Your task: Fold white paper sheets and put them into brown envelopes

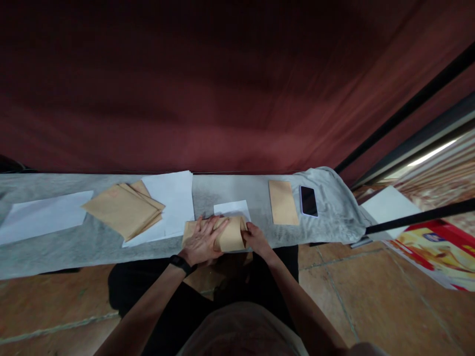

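Dark red curtain (222,99) hung behind grey-clothed table (230,188). Bulged brown envelope (233,236) held at table's near edge: left hand (203,241) laid flat on it, fingers spread; right hand (257,239) closed on its right end. White slip (235,207) partly hidden behind bulged brown envelope. Left of it: white sheets (172,198), overlapped by stacked envelopes (118,210). Right of it: flat envelope (284,202), then phone (308,201); well beyond, red-and-yellow box (438,252).

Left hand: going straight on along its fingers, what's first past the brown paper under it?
Probably the small white sheet just beyond the brown paper; whether the left hand would touch or clear it is unclear.
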{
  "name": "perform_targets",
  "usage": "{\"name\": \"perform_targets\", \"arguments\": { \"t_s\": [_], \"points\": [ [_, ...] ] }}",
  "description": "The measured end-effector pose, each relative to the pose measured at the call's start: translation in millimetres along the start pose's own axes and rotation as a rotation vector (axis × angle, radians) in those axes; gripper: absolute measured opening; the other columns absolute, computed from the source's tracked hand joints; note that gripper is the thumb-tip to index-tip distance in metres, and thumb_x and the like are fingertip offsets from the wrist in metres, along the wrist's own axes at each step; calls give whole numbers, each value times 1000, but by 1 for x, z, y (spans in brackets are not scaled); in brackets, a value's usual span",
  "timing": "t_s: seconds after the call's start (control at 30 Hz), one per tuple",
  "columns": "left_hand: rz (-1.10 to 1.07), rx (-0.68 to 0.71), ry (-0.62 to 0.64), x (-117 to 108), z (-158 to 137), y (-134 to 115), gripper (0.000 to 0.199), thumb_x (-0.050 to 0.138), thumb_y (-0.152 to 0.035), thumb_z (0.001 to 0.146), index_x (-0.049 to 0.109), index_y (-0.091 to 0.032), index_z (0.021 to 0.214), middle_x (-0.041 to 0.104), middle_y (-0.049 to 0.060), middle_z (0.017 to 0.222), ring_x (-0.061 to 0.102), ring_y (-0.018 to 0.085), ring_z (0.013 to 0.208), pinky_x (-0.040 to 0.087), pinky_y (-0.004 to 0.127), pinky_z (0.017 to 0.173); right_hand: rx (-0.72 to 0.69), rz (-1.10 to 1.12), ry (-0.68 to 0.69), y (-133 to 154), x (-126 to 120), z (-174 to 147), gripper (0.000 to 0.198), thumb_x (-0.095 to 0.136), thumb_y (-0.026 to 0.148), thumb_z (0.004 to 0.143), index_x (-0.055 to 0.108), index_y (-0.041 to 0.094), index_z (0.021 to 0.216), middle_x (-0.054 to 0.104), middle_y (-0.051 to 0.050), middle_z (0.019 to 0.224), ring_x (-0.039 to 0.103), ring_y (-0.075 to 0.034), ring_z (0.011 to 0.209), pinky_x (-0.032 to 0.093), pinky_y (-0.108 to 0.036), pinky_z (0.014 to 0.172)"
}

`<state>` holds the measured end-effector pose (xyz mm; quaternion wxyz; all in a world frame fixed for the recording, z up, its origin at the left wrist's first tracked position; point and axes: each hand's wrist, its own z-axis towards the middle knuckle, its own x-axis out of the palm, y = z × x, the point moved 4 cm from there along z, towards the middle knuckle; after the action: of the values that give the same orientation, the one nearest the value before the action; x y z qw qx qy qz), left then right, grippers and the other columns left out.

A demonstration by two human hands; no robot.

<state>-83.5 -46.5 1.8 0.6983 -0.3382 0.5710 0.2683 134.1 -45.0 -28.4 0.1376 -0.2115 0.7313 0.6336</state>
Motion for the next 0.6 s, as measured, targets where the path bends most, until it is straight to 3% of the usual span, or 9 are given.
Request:
{"name": "perform_targets", "arguments": {
  "t_s": [0.13,0.23,0.33,0.43,0.53,0.6],
  "points": [
    [2,-19,-29,2,3,0,106,75,-47,73,24,-20,162,47,20,152,42,38,143,9,65,124,-85,-197,-177,12,-13,-13,23,49,10,87,60,19,105,65,-10,105,60,-25,103,47,-37,94],
    [12,-27,-62,1,4,-5,105,76,-46,73,25,-21,162,43,20,155,40,39,144,10,65,124,-186,-321,-195,20,-17,-18,20,47,14,93,63,20,103,66,-11,105,61,-25,104,49,-38,96],
    [21,-22,-73,0,6,-10,103,76,-44,74,27,-21,161,44,20,155,39,39,146,11,65,124,-162,-136,-43,21,-15,-16,23,45,15,94,67,20,98,69,-8,97,66,-23,97,51,-37,93],
    [23,14,-67,-3,6,-17,101,76,-42,74,29,-22,161,46,20,153,39,38,146,13,64,124,-43,263,203,21,-11,-14,22,50,26,93,71,21,96,72,-4,92,68,-24,98,52,-38,94],
    [23,57,-63,-4,4,-25,97,76,-39,74,33,-24,160,47,18,152,40,37,146,14,65,124,102,648,509,27,-1,-16,28,65,41,86,72,22,106,74,-5,98,69,-25,103,55,-39,92],
    [28,80,-51,-3,3,-30,95,76,-37,73,35,-26,159,47,17,152,40,37,145,14,64,124,195,744,605,28,7,-16,38,72,42,80,71,22,112,74,-7,104,68,-26,106,56,-39,91]
  ]
}}
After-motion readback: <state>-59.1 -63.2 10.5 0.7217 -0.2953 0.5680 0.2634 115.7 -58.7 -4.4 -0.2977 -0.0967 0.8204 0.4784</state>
